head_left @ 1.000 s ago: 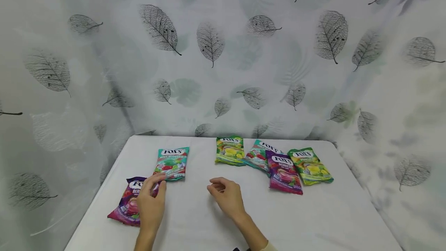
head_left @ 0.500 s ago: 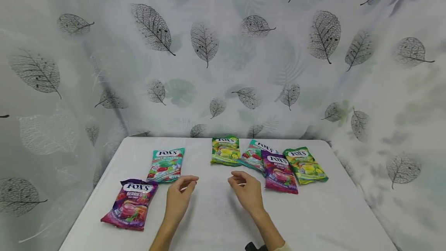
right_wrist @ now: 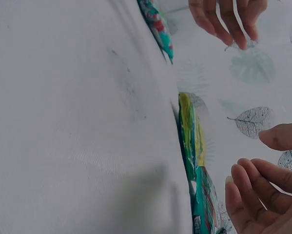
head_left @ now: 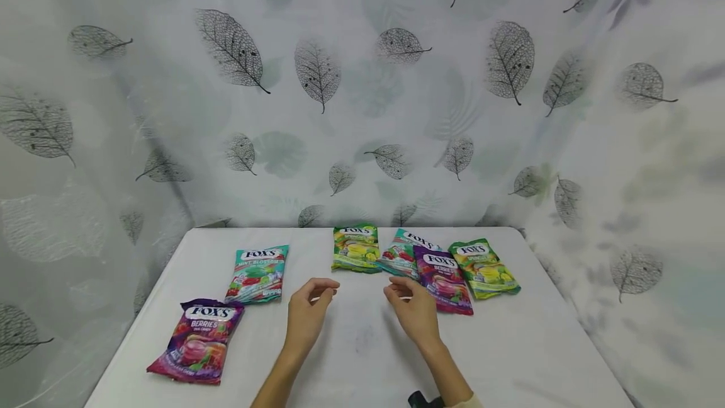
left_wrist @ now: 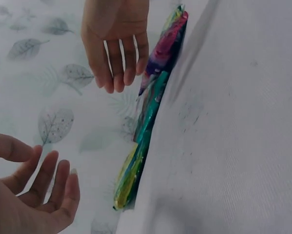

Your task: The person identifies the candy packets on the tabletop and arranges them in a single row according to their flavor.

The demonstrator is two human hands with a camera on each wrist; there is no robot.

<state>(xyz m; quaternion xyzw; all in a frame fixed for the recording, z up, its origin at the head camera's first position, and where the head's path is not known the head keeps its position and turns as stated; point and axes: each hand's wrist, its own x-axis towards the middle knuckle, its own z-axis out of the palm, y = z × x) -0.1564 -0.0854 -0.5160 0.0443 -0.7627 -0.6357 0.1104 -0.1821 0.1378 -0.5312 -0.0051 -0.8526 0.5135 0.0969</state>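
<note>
Berries candy bag [head_left: 195, 345], purple and printed with the Fox's name, lies at the lower left of the frame on the white counter [head_left: 521, 345]. Just above it is a teal Mint Blossom bag [head_left: 257, 276], its lower corner close against the purple one. In the lower middle, a person's left hand [head_left: 306, 317] and right hand [head_left: 416, 317] hover facing each other, both empty, fingers softly bent, with a narrow gap between thumb and fingertips. The left one is near the teal bag but apart; the right one overlaps the edge of a second Berries bag [head_left: 447, 285] from the head view, and I cannot tell whether they touch. That bag lies partly over a second teal bag [head_left: 399, 255], right of centre, between the rightmost yellow-green bag [head_left: 489, 272] and the middle yellow-green bag [head_left: 355, 249]. Behind hangs a leaf-printed curtain [head_left: 368, 106].
</note>
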